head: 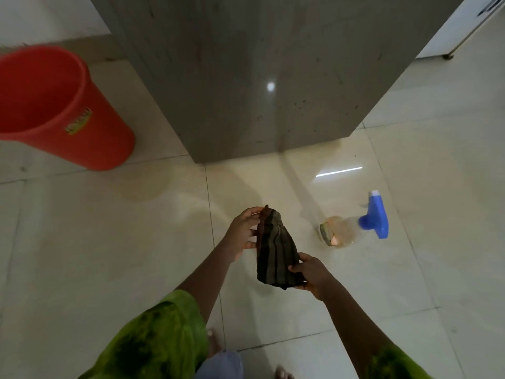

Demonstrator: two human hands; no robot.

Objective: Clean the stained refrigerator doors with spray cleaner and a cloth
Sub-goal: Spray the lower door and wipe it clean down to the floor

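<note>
— Where's the cloth (276, 255)?
— In the air before the fridge (246, 77). Its long axis runs away from the person, narrow end toward the fridge. The left hand (243, 231) pinches the far end; the right hand (311, 274) grips the near corner.
— The room?
— Glossy pale floor (109, 242) tiles. The bottle (355, 228) is right of the cloth and a red bucket (54, 105) far left.

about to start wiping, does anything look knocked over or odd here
The spray bottle seems to lie on its side on the floor, right of the cloth, not upright; no puddle shows by it. Dark specks dot the refrigerator low on its right face.
</note>
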